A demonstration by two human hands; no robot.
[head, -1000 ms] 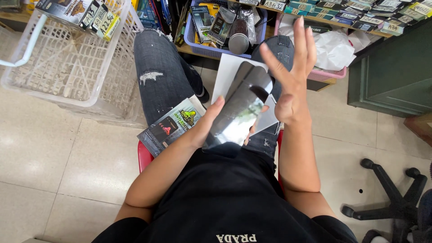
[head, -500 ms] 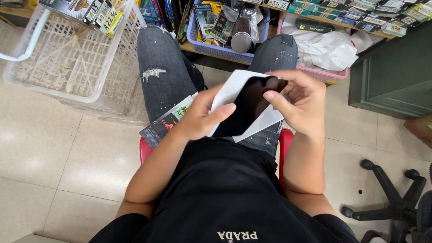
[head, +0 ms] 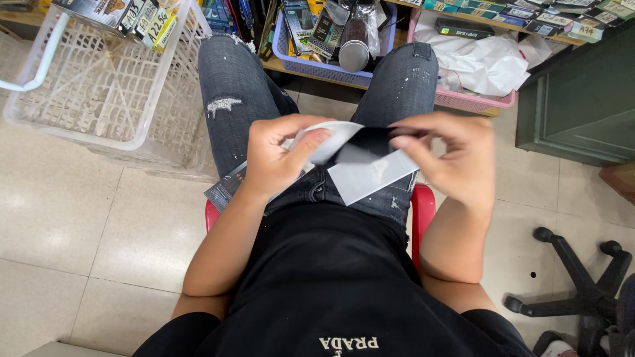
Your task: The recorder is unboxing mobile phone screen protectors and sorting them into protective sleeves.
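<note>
Both forearms are bent inward over the lap, so that the hands meet above the thighs of a seated person in grey ripped jeans (head: 231, 86). The left hand (head: 274, 155) is curled, knuckles up, with its thumb pressed flat on the left part of a white sleeve (head: 367, 178), which is pinched between thumb and fingers. The right hand (head: 456, 158) is held palm down and slightly blurred, its fingertips closed on the right end of a dark flat panel (head: 370, 142). That panel is seen lying partly inside the white sleeve, between the two hands, its dark face upward and its near edge covered by the sleeve's pale flap, which hangs toward the waist. A printed flat package (head: 221, 192) is trapped under the left wrist, resting on the left thigh and jutting past its outer edge. A red seat (head: 423, 211) is visible at both sides of the hips. Beyond the knees, a white mesh basket (head: 92, 86) stands at the left, a blue basket (head: 297, 59) of packaged goods is set in the middle, and a pink basket (head: 476, 99) holding white wrapping is placed at the right.
</note>
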